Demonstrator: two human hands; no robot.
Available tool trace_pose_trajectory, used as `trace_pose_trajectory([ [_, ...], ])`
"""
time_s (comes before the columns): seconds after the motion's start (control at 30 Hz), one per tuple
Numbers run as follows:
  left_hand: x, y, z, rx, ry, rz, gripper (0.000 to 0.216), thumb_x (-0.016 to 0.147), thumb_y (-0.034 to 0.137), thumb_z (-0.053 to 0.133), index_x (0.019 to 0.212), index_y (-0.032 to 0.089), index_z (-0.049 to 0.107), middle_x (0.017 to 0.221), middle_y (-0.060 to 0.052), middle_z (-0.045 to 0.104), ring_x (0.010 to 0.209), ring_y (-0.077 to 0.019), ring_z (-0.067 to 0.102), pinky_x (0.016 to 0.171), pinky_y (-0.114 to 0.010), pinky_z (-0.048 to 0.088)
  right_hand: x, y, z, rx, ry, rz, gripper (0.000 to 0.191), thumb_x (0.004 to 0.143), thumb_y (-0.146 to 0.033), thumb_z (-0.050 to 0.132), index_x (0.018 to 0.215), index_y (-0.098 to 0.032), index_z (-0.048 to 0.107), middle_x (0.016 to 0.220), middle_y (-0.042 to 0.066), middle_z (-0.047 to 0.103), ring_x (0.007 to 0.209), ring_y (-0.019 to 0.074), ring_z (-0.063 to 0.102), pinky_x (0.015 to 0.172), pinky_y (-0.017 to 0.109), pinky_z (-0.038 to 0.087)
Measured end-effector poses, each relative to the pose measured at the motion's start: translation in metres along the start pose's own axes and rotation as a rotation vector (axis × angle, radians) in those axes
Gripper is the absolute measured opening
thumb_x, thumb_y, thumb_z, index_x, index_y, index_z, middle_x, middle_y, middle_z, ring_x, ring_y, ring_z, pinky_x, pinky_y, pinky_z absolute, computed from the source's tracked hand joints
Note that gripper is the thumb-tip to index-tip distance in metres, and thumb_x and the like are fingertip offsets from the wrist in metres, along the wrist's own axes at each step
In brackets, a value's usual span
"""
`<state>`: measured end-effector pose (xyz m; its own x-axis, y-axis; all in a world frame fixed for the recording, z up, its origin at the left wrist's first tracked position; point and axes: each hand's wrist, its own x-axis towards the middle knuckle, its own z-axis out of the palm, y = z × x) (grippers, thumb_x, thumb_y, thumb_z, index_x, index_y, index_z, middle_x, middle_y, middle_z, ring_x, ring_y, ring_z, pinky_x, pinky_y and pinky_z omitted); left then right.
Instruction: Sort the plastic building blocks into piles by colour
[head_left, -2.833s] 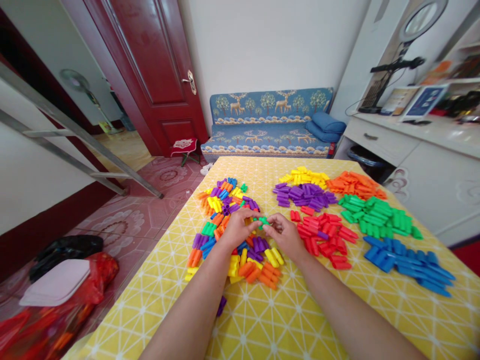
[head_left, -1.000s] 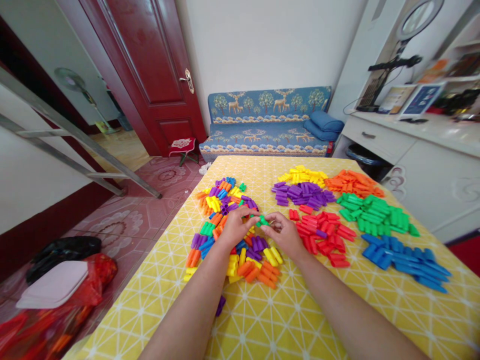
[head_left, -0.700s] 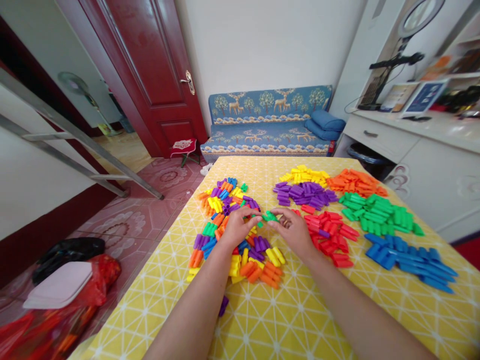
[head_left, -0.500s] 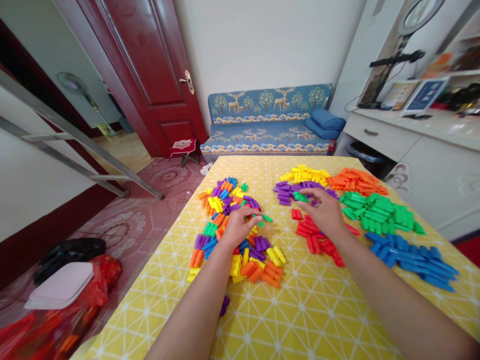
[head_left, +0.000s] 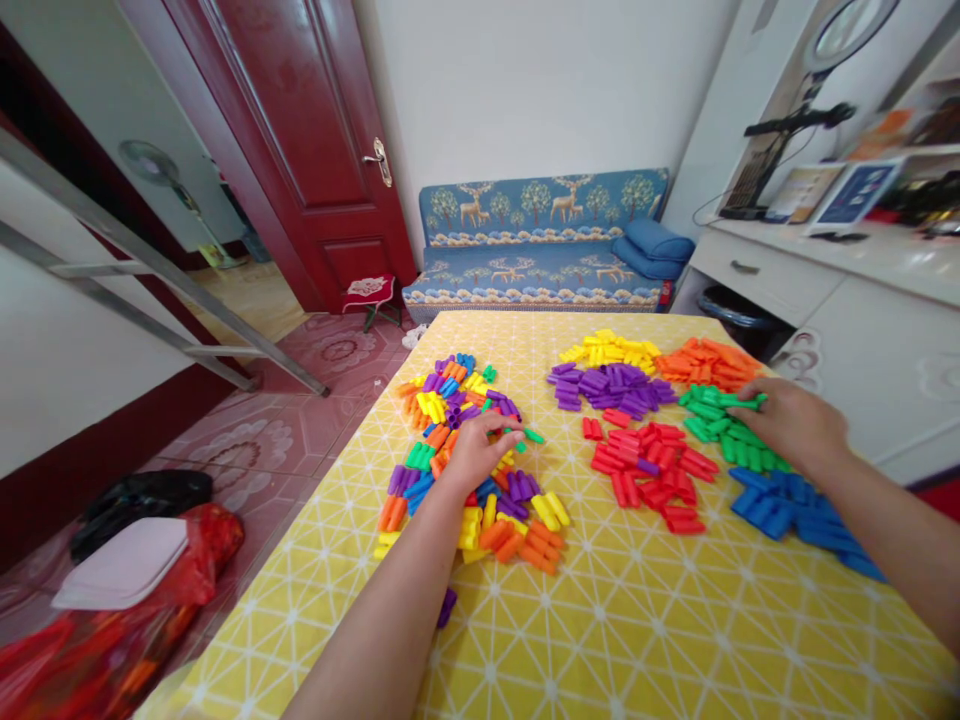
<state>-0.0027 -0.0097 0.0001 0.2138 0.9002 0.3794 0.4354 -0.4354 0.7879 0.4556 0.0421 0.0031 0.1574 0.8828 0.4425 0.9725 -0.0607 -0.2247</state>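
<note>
My right hand (head_left: 799, 420) pinches a green plastic tube piece (head_left: 752, 401) just over the pile of green pieces (head_left: 724, 425). To the left, my left hand (head_left: 480, 450) rests over a mixed pile of purple, orange, yellow, blue and green tube pieces (head_left: 420, 457). Its fingers are bent, with thumb and forefinger a little apart, and loose green pieces (head_left: 534, 436) lie by the fingertips. Sorted piles lie on the right: yellow pieces (head_left: 611, 349), purple pieces (head_left: 619, 388), orange pieces (head_left: 709, 363), red pieces (head_left: 652, 460) and blue pieces (head_left: 787, 505). One purple piece sits among the red ones.
A yellow patterned cloth covers the table (head_left: 600, 620). Beyond its far edge stands a blue sofa (head_left: 525, 265), with a small stool (head_left: 370, 292) nearby. A white cabinet (head_left: 862, 330) is at the right. Plastic bags (head_left: 210, 550) lie on the floor at left.
My right hand has moved right, from over the purple and red piles to the green pile, still with green in its fingers. My left hand has stayed in place.
</note>
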Motion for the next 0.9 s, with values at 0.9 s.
trace_pose_trajectory([
  [0.9,-0.001,-0.001,0.002,-0.052,0.029,-0.036,0.021,0.076,0.034,0.072,0.087,0.016,0.074,0.082,-0.006,0.073,0.076,-0.0174,0.066,0.071,-0.027,0.051,-0.137,-0.287,0.045,1.039,-0.326,-0.174,0.022,0.087,-0.030,0.052,0.105,-0.023,0.061,0.087,0.002,0.068,0.072,0.0179,0.061,0.067,0.030,0.048],
])
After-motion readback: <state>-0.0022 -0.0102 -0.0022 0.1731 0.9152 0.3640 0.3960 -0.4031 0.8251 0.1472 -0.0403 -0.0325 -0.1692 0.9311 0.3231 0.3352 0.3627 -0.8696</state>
